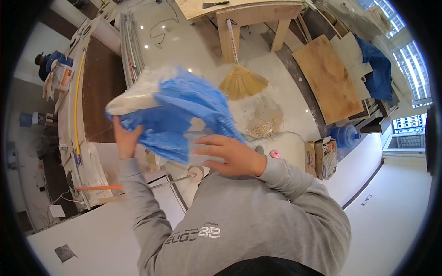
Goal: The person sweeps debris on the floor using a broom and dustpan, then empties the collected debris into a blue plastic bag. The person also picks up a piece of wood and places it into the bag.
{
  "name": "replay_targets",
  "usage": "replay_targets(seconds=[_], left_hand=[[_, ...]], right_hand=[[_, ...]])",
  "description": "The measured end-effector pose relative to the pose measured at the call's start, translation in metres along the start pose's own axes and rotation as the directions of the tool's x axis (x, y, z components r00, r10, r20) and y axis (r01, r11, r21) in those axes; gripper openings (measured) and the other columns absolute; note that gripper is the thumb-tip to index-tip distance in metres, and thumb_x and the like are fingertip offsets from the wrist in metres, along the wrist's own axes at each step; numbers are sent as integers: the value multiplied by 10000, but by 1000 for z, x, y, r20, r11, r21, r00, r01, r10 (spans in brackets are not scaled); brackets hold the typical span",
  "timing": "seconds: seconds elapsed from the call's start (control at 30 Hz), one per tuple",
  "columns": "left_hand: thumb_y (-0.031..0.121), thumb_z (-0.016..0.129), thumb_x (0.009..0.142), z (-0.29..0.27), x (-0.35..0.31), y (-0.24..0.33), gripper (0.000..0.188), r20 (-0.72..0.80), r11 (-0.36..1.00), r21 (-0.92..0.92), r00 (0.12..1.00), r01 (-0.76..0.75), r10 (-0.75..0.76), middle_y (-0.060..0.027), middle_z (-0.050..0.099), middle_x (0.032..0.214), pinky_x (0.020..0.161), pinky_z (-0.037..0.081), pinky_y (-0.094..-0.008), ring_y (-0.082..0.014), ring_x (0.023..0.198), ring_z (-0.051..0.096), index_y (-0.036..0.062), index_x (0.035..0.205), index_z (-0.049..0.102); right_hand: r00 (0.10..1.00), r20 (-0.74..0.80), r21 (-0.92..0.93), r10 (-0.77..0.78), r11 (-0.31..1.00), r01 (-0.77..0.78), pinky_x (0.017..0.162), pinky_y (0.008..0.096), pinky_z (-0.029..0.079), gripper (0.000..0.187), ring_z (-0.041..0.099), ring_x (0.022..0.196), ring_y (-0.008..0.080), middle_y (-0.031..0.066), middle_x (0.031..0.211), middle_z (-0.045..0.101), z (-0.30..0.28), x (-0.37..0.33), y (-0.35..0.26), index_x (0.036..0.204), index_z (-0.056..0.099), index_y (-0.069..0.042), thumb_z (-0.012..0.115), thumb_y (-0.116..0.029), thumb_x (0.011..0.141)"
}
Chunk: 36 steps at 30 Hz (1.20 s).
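A blue woven plastic sack with a white part at its far left hangs in front of me, crumpled and partly blurred. My left hand is closed on the sack's left edge, the thumb showing on the near side. By the sack's near right side is my right hand, its fingers stretched out and apart. At those fingertips a pale translucent patch shows against the blue; what it is I cannot make out. Past the sack, a straw broom leans against a wooden table.
Debris lies heaped on the floor below the broom. Boards lean at the right, near a blue water jug and a cardboard box. A cluttered ledge with a yellow level runs along the left. Long metal profiles lie beyond it.
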<state>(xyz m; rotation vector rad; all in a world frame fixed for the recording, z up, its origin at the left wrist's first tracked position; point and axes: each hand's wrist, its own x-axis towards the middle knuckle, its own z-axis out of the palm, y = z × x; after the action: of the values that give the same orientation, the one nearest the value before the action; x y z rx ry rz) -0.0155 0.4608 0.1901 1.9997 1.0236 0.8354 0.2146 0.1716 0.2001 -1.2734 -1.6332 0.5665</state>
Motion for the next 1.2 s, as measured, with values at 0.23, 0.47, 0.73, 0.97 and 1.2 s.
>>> replay_targets(seconds=[0.23, 0.47, 0.73, 0.97, 1.2], left_hand=[[58, 784, 680, -47, 9, 64, 1011, -144, 979, 185, 988, 84, -57, -202, 414, 1495, 1133, 337, -355, -286, 1349, 435, -31, 1544, 267], [149, 794, 730, -92, -25, 105, 983, -321, 826, 528, 947, 197, -21, -217, 443, 1473, 1113, 345, -340, -292, 1321, 465, -47, 1539, 270], [190, 791, 741, -140, -145, 193, 980, -538, 627, 581, 823, 520, -183, -220, 402, 1517, 1137, 316, -352, -309, 1362, 434, -41, 1543, 278], [118, 764, 745, -126, -256, 221, 972, -617, 530, 494, 707, 689, -344, -223, 376, 1539, 1171, 273, -362, -314, 1404, 387, -36, 1556, 250], [84, 757, 714, -123, -365, 141, 989, -610, 545, 318, 607, 776, -509, -234, 403, 1509, 1159, 298, -356, -310, 1380, 417, -48, 1551, 248]], right_hand=[[906, -79, -321, 417, 849, -419, 840, 417, 525, 308, 654, 982, 345, 156, 1093, 683, -85, -122, 86, 1190, 664, -81, 675, -167, 895], [761, -32, -309, 648, 718, -624, 795, 442, 529, 251, 664, 903, 351, 157, 947, 694, -142, -229, 138, 1080, 697, -51, 675, -180, 866], [668, 162, -300, 726, 681, -668, 764, 398, 561, 305, 709, 833, 303, 171, 978, 724, -165, -288, 227, 1135, 698, -30, 681, -193, 877], [737, 306, -417, 603, 781, -465, 752, 424, 550, 307, 699, 817, 321, 170, 933, 722, -156, -236, 289, 1140, 688, -38, 662, -205, 884], [702, 247, -412, 668, 728, -548, 817, 464, 526, 320, 673, 904, 369, 192, 926, 709, -134, -201, 284, 1130, 691, -47, 671, -218, 861]])
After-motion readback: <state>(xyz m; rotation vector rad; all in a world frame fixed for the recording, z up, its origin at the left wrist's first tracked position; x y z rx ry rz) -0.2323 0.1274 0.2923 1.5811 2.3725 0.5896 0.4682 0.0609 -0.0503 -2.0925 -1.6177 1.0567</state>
